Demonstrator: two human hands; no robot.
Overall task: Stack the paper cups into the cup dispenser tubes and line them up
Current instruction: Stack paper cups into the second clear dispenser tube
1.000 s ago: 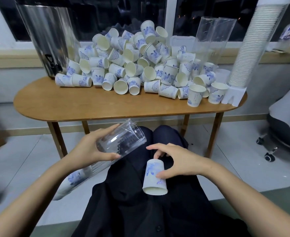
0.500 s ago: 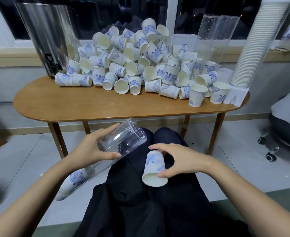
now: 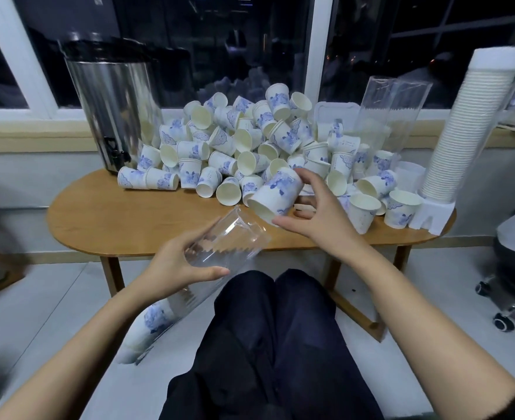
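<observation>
My left hand grips a clear dispenser tube near its open upper end; the tube slants down to the left, with several blue-patterned cups stacked at its lower end. My right hand holds a white paper cup with blue print on its side, mouth facing down-left, just above and right of the tube's opening. A big pile of loose paper cups covers the back of the wooden table. A full dispenser tube stands at the table's right end.
A steel drinks urn stands at the table's back left. Two empty clear tubes stand behind the pile at the right. An office chair sits on the floor at the right. My dark-trousered legs are below the hands.
My right hand has lifted the cup from my lap up to table height beside the tube's opening, tipping it sideways. The camera has come closer to the table.
</observation>
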